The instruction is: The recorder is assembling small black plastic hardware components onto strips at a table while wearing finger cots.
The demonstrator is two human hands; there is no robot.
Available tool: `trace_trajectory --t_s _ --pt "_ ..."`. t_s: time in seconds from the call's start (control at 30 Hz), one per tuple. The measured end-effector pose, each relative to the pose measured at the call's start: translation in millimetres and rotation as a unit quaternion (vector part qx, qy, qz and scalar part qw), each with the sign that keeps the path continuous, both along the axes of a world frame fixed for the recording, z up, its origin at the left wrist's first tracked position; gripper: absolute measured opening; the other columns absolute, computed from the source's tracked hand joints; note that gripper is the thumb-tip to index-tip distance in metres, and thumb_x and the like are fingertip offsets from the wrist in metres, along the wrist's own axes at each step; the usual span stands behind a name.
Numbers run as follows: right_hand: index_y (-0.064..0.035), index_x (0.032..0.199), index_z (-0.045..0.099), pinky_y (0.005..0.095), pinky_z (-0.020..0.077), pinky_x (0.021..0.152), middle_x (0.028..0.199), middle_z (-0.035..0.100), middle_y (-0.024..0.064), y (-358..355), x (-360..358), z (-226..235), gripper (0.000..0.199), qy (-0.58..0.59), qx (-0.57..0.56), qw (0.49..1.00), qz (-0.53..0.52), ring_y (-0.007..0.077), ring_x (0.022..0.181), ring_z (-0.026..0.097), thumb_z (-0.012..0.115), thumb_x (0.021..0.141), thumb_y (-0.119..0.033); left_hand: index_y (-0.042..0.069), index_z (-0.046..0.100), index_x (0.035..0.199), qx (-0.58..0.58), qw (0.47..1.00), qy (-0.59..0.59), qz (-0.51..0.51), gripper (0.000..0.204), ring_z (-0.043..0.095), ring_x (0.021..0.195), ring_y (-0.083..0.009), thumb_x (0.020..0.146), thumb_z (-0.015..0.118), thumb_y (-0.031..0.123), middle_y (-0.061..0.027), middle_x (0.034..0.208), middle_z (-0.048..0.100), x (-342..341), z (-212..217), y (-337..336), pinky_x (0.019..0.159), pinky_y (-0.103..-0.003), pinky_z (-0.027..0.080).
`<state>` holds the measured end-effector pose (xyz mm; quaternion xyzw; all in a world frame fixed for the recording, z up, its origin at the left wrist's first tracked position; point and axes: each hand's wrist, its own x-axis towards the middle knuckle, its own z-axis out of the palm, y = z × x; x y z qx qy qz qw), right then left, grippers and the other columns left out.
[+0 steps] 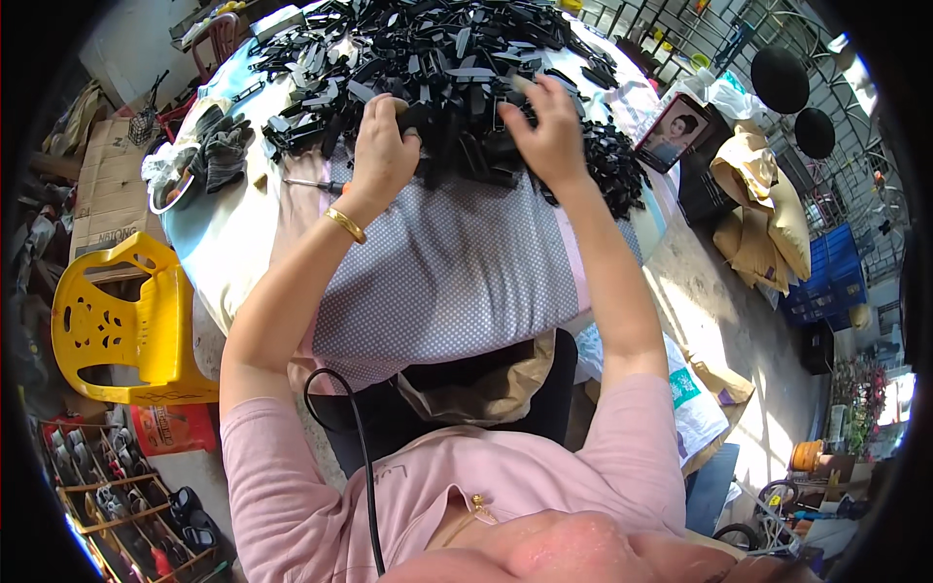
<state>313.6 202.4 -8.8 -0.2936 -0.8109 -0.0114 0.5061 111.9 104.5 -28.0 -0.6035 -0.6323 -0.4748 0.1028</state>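
Note:
A large heap of small black plastic pieces (428, 58), many long and narrow, covers the far part of a round cloth-covered table. At the heap's near edge is my left hand (385, 154), its fingers bent over the pieces and the thumb apart from them. My right hand (550, 136) reaches into the pieces from the right, with thumb and fingers spread. No piece is plainly gripped by either hand. Beside my left wrist lies a screwdriver (319, 184) with an orange and black handle. The dotted grey cloth (457, 262) hangs toward my lap.
Grey gloves (222, 151) lie at the table's left edge. A phone (673, 131) showing a picture stands at its right. A yellow plastic chair (160, 321) is on the left; stuffed sacks (763, 233) and a blue crate (826, 277) are on the right. A black cable (364, 457) runs over my body.

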Motion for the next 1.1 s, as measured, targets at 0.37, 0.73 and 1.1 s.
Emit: trace_trajectory --t_s 0.37,0.73,1.1 --pt "-0.0079 0.087 0.067 0.035 0.048 0.069 0.082 0.056 0.0068 -61 88 -33 0.014 -0.23 -0.075 0.969 -0.041 0.0237 0.08 0.057 0.065 0.076 -0.017 0.003 0.054 0.091 0.05 0.991 0.096 -0.081 0.025 0.055 0.088 -0.0294 0.069 0.062 -0.002 -0.0111 0.089 0.059 34 11 -36 0.078 -0.038 0.046" --pt "-0.0055 0.076 0.06 0.0341 0.0501 0.068 0.081 0.055 0.0084 -68 61 -36 0.012 -0.366 -0.037 0.921 -0.131 0.0245 0.082 0.057 0.065 0.073 -0.016 0.003 0.04 0.13 -0.283 0.663 -0.549 -0.424 0.047 0.06 0.089 -0.0178 0.085 0.054 0.005 -0.0062 0.099 0.055 42 5 -60 0.082 -0.036 0.053" --pt "-0.0033 0.083 0.061 0.032 0.0511 0.065 0.08 0.059 0.0093 -80 53 -19 0.011 -0.266 -0.099 0.958 -0.038 0.0243 0.074 0.06 0.06 0.072 -0.005 0.003 0.047 0.123 -0.342 0.747 -0.398 -0.409 0.047 0.058 0.091 -0.0163 0.079 0.063 0.003 -0.0059 0.099 0.052 54 5 -66 0.082 -0.025 0.048"
